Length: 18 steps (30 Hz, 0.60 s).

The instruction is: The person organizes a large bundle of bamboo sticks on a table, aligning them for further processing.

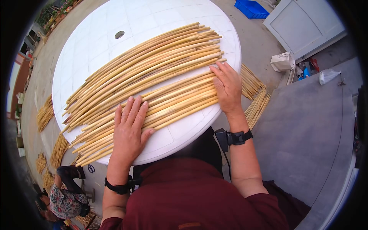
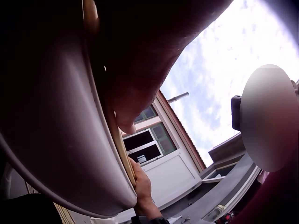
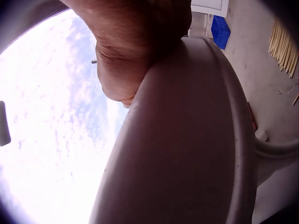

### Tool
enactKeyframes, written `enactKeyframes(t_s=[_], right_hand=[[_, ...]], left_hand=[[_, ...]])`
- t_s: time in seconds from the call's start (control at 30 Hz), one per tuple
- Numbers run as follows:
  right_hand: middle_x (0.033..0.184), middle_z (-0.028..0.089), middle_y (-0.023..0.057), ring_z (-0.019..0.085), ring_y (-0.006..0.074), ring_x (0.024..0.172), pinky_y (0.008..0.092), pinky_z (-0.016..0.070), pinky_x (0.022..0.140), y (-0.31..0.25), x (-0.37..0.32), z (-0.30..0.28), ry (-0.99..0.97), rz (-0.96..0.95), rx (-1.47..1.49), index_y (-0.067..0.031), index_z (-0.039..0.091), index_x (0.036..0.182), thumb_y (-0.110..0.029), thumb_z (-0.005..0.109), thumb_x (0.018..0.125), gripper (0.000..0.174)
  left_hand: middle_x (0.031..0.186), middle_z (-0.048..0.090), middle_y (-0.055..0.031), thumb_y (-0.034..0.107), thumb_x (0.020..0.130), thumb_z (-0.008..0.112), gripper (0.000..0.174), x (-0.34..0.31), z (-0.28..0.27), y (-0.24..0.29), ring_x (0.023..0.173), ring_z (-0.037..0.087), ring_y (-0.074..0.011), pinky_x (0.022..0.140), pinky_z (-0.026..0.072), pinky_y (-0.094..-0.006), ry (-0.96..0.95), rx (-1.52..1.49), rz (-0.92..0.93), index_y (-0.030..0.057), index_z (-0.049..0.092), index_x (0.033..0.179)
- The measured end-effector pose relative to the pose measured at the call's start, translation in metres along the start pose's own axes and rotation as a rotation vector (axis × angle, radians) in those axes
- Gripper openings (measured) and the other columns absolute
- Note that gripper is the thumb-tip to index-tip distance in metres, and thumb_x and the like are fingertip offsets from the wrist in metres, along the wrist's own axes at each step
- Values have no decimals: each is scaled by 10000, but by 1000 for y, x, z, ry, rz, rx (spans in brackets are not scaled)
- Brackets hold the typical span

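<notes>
Two groups of long, pale tan sticks lie side by side on a round white table (image 1: 92,51). The far group (image 1: 153,57) bends in a gentle arc, with a narrow gap between it and the near group (image 1: 180,97). My left hand (image 1: 129,132) rests with fingers spread and straight on the left part of the near sticks. At their right ends is my right hand (image 1: 229,90), its palm side against the ends and its fingers extended toward the far group. In both wrist views the hands are seen from low beside the table rim, and most of the sticks are hidden.
More stick bundles (image 1: 251,88) lie beyond the table's right edge, and others (image 1: 59,151) are on the ground at left. A person in a patterned top (image 1: 67,201) sits at lower left. A blue crate (image 1: 252,9) and a white bag (image 1: 282,61) stand at upper right.
</notes>
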State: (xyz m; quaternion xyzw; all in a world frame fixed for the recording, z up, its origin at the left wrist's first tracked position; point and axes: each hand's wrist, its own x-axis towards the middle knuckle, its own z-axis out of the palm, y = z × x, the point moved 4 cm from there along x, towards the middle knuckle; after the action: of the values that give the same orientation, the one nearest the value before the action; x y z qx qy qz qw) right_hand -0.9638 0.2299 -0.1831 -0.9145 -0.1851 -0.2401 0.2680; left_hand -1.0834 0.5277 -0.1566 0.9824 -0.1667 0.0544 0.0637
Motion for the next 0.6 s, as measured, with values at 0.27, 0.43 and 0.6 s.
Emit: enactKeyframes(t_s=[0.27, 0.43, 0.6], right_hand=[[1580, 396, 128, 336, 351, 1448, 501, 191, 1185, -2, 7, 4, -88, 14, -155, -128, 503, 1476, -472, 525, 992, 595], [1544, 427, 139, 329, 359, 1440, 506, 187, 1186, -6, 12, 6, -125, 50, -192, -109, 493, 1464, -503, 554, 966, 638], [1413, 529, 142, 391, 358, 1373, 500, 229, 1157, -8, 11, 0, -44, 48, -101, -87, 555, 1336, -448, 616, 936, 542]], left_hand=[[1601, 336, -165, 668, 921, 458, 870, 12, 0, 9, 1507, 239, -364, 1220, 127, -549, 2, 67, -37, 56, 370, 1534], [1613, 307, -172, 649, 925, 481, 856, 10, 0, 6, 1511, 222, -366, 1215, 131, -557, -28, 28, -30, 69, 359, 1542], [1627, 251, -207, 556, 941, 548, 795, 6, 0, -2, 1517, 185, -393, 1212, 129, -569, 168, 17, -183, 72, 360, 1543]])
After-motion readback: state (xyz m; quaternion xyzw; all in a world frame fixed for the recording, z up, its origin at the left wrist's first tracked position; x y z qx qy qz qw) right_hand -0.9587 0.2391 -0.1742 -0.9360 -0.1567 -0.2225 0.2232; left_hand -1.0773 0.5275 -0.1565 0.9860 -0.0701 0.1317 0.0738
